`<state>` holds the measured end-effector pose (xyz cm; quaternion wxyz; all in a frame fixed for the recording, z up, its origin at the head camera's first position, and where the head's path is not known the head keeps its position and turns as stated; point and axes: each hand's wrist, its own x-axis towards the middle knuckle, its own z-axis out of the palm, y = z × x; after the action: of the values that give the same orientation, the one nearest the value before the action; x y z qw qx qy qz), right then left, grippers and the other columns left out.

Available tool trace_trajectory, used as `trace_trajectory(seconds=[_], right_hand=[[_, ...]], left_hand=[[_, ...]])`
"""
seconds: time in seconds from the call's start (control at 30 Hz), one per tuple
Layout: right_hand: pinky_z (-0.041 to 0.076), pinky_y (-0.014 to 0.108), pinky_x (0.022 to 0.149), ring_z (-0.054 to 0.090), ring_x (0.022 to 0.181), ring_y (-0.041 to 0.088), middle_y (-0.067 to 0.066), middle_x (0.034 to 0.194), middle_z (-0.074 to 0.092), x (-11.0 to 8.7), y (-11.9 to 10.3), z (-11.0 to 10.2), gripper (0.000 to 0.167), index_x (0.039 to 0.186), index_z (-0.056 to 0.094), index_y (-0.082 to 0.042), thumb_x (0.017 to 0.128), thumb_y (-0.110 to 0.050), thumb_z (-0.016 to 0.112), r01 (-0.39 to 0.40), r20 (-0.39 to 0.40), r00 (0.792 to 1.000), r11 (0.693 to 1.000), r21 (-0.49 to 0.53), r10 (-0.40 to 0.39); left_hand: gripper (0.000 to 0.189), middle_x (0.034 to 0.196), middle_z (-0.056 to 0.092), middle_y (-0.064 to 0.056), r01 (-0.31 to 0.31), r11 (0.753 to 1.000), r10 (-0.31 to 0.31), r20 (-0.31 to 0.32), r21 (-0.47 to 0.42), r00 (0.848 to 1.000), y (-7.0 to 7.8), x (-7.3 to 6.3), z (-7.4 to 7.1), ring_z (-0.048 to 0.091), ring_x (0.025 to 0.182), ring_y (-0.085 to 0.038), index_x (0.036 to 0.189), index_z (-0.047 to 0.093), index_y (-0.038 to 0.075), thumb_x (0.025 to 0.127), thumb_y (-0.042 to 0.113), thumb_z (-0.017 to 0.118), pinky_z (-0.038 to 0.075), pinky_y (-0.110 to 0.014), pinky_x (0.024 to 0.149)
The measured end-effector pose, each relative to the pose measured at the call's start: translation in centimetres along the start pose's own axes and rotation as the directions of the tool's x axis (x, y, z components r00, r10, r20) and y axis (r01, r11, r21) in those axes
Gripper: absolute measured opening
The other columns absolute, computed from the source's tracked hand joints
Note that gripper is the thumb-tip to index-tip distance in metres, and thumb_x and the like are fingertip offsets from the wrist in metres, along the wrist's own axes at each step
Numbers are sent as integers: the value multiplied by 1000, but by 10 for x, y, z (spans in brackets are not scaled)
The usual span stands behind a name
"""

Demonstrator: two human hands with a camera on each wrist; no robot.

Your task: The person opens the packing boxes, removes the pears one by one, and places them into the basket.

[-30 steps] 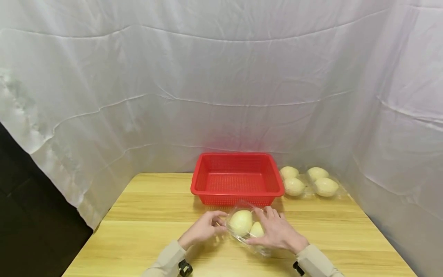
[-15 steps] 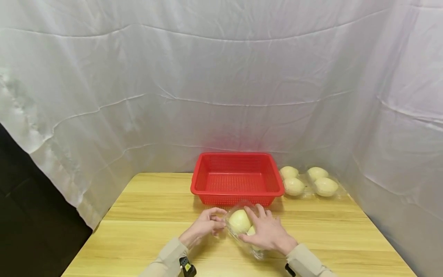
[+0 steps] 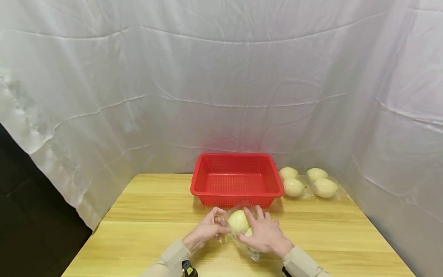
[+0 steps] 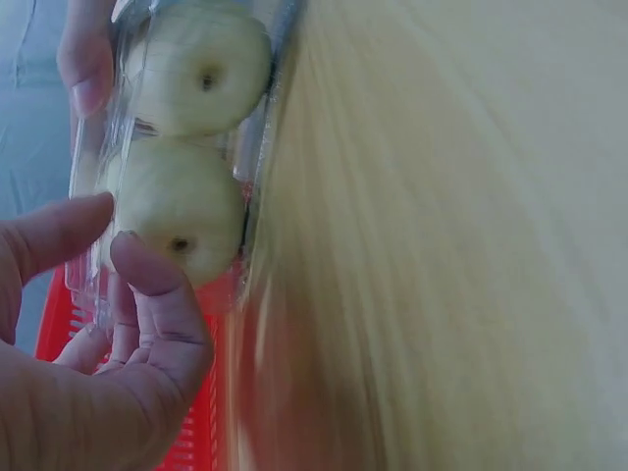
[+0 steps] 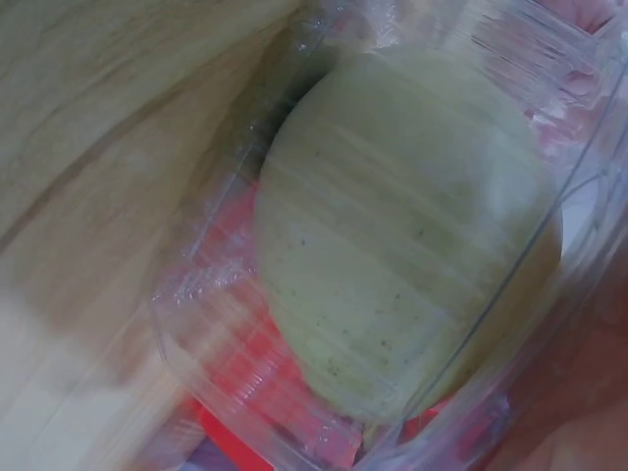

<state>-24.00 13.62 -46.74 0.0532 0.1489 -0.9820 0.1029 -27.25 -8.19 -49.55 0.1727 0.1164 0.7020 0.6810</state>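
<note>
A clear plastic clamshell box (image 3: 236, 241) with two pale yellow pears (image 3: 238, 221) in it lies in front of the red basket. My left hand (image 3: 207, 227) is at its left side; in the left wrist view its thumb and curled index finger (image 4: 157, 270) pinch at the box's edge. Spread across the top, my right hand (image 3: 264, 232) rests on the lid and hides part of one pear. In the right wrist view, one pear (image 5: 407, 235) shows large through the plastic.
The red plastic basket (image 3: 237, 202) stands against the pale curtain (image 3: 221, 96) at the back of the wooden table (image 3: 155, 215). To its right are more pears (image 3: 293, 187) in clear boxes, near the back right corner.
My right hand has shifted left over the lid, covering more of the second pear. The box has moved slightly left, and my left hand's fingers have closed in at its edge.
</note>
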Motion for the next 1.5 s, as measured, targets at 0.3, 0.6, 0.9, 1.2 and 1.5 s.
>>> trace_trajectory(seconds=[0.3,0.6,0.9,1.2,1.5], right_hand=[[46,67,74,51,118,43,23,147,39,0,0,1,91,149,41,-19,78,-75,55,-21,-8,1000,1000,2,21],[47,64,72,53,115,41,22,145,40,1,0,0,91,148,41,-19,79,-75,55,-35,-29,999,999,-8,35],[47,65,72,53,115,41,22,143,41,0,-4,0,92,149,40,-18,79,-76,53,-62,0,998,998,19,63],[46,69,70,49,119,46,23,147,37,-1,-15,-1,95,150,38,-16,79,-76,54,-125,14,992,991,44,125],[34,82,85,20,144,52,18,163,15,-10,-20,-3,87,152,36,-22,85,-77,45,2,67,998,990,140,-11]], left_hand=[[52,93,50,-5,15,1000,-15,-53,-15,998,-2,1,7,55,70,-15,127,44,5,81,0,68,46,-22,49],[42,89,50,-4,-6,1000,7,-65,12,998,1,4,7,53,68,-16,123,45,5,86,6,66,40,-20,44],[36,75,55,0,-44,997,30,-200,-68,979,-3,8,15,58,56,-11,115,52,-1,81,-2,63,36,-18,40],[30,69,62,1,-44,994,16,-270,-99,963,-10,14,11,58,50,-8,113,60,-1,83,0,62,35,-18,39],[26,69,62,2,-50,999,45,-238,-13,970,-10,18,0,54,53,-7,113,67,-2,91,10,66,37,-19,43]])
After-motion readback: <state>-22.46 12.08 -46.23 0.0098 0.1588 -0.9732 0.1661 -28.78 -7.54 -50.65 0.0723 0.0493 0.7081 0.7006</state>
